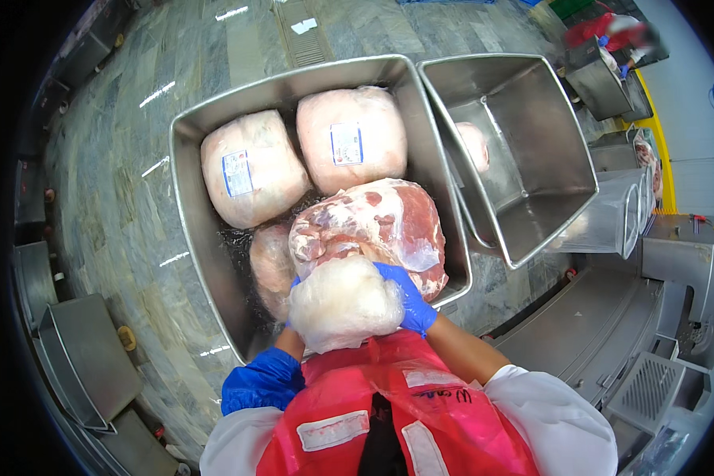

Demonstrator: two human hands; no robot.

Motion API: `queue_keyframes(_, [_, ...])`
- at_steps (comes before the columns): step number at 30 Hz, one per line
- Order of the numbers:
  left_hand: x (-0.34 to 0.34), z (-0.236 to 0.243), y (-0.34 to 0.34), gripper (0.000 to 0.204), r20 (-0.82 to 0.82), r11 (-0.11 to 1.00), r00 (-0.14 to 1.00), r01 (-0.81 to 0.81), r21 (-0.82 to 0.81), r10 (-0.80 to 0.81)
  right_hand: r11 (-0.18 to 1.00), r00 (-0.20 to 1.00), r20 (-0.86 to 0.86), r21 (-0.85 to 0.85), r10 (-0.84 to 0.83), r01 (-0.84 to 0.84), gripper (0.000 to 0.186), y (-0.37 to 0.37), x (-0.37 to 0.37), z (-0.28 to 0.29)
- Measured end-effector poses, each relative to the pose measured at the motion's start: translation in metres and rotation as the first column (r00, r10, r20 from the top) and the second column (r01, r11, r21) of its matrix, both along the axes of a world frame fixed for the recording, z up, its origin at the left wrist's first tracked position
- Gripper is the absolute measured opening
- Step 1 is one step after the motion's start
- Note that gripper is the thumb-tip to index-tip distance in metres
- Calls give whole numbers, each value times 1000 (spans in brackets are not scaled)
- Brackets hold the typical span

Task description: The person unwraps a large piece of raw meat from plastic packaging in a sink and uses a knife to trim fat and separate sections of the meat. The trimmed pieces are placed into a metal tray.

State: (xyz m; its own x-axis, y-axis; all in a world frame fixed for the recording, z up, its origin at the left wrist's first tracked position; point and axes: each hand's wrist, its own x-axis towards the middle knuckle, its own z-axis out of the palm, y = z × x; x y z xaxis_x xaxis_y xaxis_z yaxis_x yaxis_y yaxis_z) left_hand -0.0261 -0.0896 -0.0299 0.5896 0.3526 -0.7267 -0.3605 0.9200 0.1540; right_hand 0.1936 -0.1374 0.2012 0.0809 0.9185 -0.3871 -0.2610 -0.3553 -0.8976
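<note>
against a grey floor [115,182], a steel bin [201,230] is seen mid-frame; a pale bundle [345,305], longer left-to-right, is clasped between the right hand [409,300] and mostly hidden left hand [295,282].

In the lower middle of the frame, the pale wrapped bundle [345,305] hides nearly all of the left grip [295,282], so how its fingers sit cannot be told, and it covers some fingers of the right grip [411,300] and part of the red meat joint [381,218], which in turn overlaps a wrapped piece [270,266]. Print on the labels [236,173] is too small to make out, and a bin wall partly hides the small pale piece [474,147] right of centre. At upper right a co-worker [611,30] is blurred, while the lower edge cuts off the red apron [468,428].
</note>
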Motion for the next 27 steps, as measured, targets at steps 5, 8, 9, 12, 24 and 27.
queue_keyframes(5, [24,36,-9,50,4,998,1000,12,56,-12,992,948,-294,-68,-120,105,24,-8,13,48])
queue_keyframes(8, [44,60,-26,50,4,998,1000,7,65,-7,1000,990,-139,0,13,-13,24,-15,40,76])
queue_keyframes(9, [51,63,-28,50,17,997,1000,3,78,-4,996,997,-24,59,70,-69,24,-13,45,82])
queue_keyframes(12, [61,76,-45,50,50,997,999,18,76,-22,935,909,388,241,153,-260,24,-21,53,99])
queue_keyframes(24, [124,85,-77,49,108,995,992,58,83,-67,923,863,492,268,116,-277,27,-37,95,95])
queue_keyframes(27, [150,88,-70,49,133,992,987,82,94,-94,879,752,659,343,25,-330,26,-28,107,111])
